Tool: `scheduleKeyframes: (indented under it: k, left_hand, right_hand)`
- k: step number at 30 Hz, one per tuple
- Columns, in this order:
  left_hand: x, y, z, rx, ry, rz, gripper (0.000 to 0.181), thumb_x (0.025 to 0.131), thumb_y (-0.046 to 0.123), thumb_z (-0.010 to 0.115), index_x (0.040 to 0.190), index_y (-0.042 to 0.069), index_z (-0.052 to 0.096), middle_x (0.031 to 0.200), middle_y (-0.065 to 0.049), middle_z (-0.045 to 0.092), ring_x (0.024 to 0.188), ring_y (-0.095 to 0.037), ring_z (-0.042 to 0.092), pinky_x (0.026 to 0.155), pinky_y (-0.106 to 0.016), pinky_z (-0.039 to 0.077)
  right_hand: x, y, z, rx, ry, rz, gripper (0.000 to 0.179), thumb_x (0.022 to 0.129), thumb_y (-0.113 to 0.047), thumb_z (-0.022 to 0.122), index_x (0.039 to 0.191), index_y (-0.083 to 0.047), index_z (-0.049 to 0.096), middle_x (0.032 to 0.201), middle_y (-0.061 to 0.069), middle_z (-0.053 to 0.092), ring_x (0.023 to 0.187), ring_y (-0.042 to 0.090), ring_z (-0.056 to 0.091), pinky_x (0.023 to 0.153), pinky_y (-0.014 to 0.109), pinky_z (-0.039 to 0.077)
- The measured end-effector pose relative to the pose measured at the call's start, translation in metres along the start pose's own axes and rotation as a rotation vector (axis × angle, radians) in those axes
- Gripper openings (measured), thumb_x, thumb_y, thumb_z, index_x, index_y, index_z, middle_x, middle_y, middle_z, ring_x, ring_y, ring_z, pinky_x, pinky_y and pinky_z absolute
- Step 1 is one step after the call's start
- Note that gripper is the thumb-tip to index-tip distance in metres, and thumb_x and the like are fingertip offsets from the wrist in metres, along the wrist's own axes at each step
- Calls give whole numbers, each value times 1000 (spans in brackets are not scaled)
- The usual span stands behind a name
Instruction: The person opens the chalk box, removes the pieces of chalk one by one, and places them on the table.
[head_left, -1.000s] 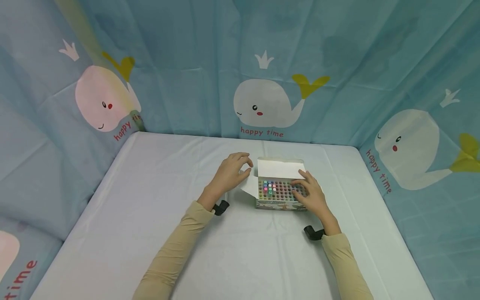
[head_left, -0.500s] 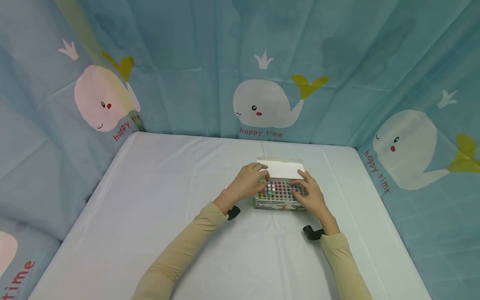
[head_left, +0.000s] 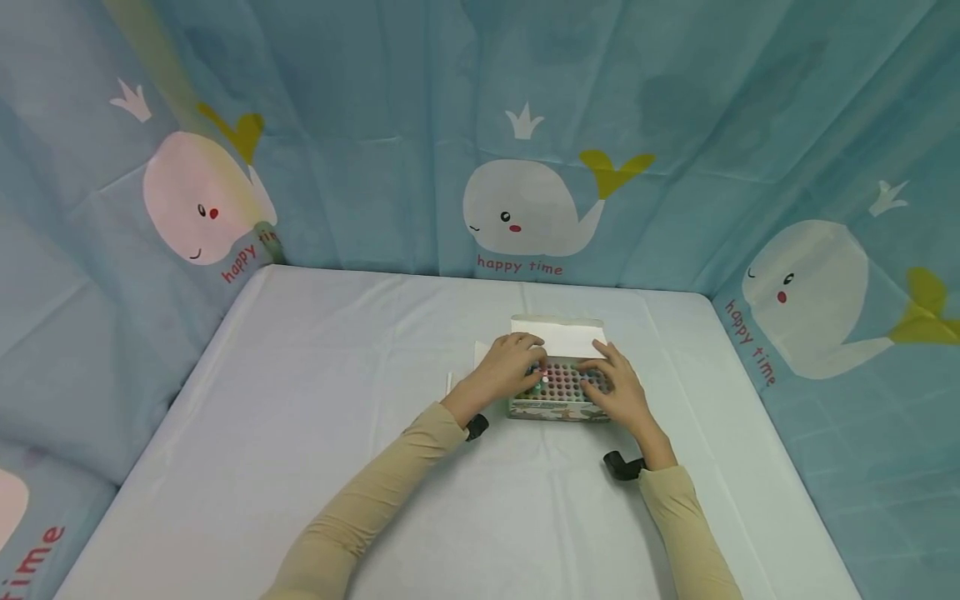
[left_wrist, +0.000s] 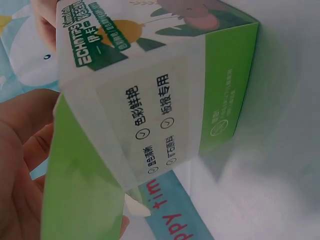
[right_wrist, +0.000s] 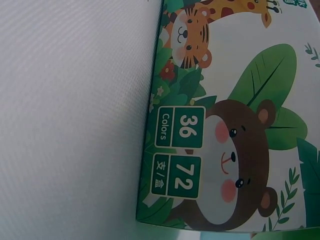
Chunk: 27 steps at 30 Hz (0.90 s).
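Note:
An opened cardboard box of coloured chalk (head_left: 558,411) stands on the table, its white lid (head_left: 573,340) raised at the back. Many chalk sticks (head_left: 561,382) stand upright in rows inside, several sticking up at the left. My left hand (head_left: 506,367) reaches over that left end, thumb and forefinger around the raised sticks; whether they pinch one is unclear. In the left wrist view, the same hand (left_wrist: 22,165) is partly hidden behind the green side flap (left_wrist: 82,175). My right hand (head_left: 618,392) rests on the right end, fingers spread over the sticks and lid edge.
A white tablecloth (head_left: 420,517) covers the table. A thin white stick (head_left: 448,383) lies left of the box. The blue whale-print curtain (head_left: 360,167) closes off the back and sides. A black wrist camera (head_left: 622,467) sits under the right wrist.
My left hand has moved right, from beside the box's left flap to above the raised chalk sticks. The right hand has stayed at the right end. The box has kept its place.

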<state>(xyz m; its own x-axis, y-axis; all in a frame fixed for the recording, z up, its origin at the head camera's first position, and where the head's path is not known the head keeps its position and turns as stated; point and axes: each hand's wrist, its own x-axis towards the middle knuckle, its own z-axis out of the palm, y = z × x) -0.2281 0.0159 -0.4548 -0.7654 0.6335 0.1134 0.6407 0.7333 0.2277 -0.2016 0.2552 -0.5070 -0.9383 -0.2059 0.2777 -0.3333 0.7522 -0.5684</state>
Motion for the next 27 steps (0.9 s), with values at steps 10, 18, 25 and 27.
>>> scheduleKeyframes:
  k: [10,18,25,27]
  left_hand:
    - [6,2,-5,-13,-52,-18,16,91,30,58,104,26,67,137,-2,46,129,-27,38,104,-47,35]
    - [14,3,-7,-7,-119,-54,14,90,33,60,99,27,68,137,-2,46,131,-26,36,105,-48,34]
    - [13,3,-6,21,-107,-29,14,91,34,58,97,27,67,136,0,47,132,-25,35,108,-49,31]
    - [12,3,-5,33,-95,-20,14,92,35,57,97,27,67,136,1,47,133,-25,34,109,-50,29]
  right_hand:
    - [-1,-1,1,-5,8,-9,21,83,-18,68,104,-16,67,146,14,35,138,40,19,101,67,23]
    - [-1,-4,0,0,11,-13,22,82,-16,69,104,-14,67,145,16,35,138,41,18,101,67,22]
    - [-1,-5,-2,3,0,2,21,83,-17,68,104,-15,67,146,14,34,139,39,17,102,66,23]
    - [-1,-4,-2,4,-6,7,21,83,-18,68,104,-15,67,147,13,33,139,39,16,102,66,22]
